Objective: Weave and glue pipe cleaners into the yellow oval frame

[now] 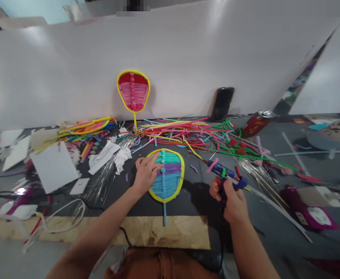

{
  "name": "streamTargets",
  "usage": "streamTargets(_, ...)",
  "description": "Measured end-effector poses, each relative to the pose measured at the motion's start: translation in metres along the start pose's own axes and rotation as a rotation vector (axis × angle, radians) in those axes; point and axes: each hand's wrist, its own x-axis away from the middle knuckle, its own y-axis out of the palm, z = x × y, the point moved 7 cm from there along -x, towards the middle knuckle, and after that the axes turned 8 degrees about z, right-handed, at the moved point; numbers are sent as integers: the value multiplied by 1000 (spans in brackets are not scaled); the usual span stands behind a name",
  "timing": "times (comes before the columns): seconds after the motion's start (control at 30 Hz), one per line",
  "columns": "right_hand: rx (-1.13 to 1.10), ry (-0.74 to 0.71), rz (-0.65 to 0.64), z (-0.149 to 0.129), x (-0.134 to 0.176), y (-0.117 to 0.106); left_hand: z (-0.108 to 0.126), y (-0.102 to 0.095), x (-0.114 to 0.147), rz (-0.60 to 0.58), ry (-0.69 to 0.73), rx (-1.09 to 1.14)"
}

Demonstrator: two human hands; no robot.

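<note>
A pipe-cleaner fan (pixel 166 182) lies on the dark table in front of me, with a yellow rim, teal, purple and blue bands and a blue stem. Down its middle runs a braided strip with small beads. My left hand (pixel 146 172) rests on the fan's upper left part, fingers stretched toward a pale bead on the strip. Wrapped round the handle of a blue glue gun (pixel 228 176) is my right hand (pixel 230 197). The gun's nozzle points up and left, to the right of the fan and apart from it.
A finished-looking pink and red fan (pixel 133 91) leans on the white board behind. Loose pipe cleaners (pixel 176 131) spread across the back. A phone (pixel 222 104), a red can (pixel 258 123) and a purple device (pixel 311 209) stand right; white cards (pixel 55 166) and metallic strands (pixel 100 186) lie left.
</note>
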Motion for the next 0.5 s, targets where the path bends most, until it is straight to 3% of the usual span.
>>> streamTargets(0.1,-1,4,-15,1,0,0,8,-6,9,4,108,-69)
streamTargets(0.23,-14,5,-7,0,1,1,19,-1,24,-77,241,-151)
streamTargets(0.5,-7,2,3,0,0,1,18,8,31,-98,278,-199)
